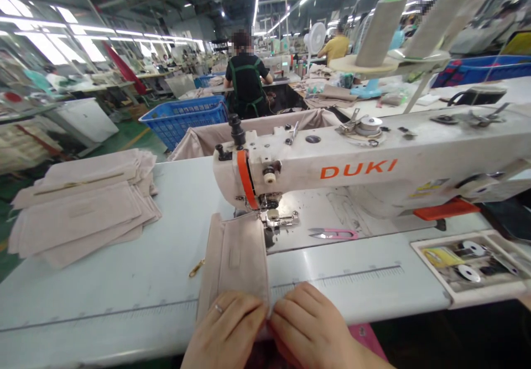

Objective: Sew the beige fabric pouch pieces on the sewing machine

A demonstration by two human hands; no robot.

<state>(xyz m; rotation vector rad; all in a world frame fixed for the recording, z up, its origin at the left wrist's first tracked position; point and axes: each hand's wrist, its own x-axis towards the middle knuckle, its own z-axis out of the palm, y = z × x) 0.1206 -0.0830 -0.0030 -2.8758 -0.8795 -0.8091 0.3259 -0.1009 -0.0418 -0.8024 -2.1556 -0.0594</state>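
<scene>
Left hand (226, 330) and right hand (309, 327) pinch near end of fabric piece (236, 264); long axis runs 12 o'clock to presser foot (279, 219); both equally near.

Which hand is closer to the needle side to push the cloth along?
Probably the right hand. It holds the cloth at the near edge on the side that runs under the presser foot. The left hand presses the same near edge, farther from that line.
</scene>
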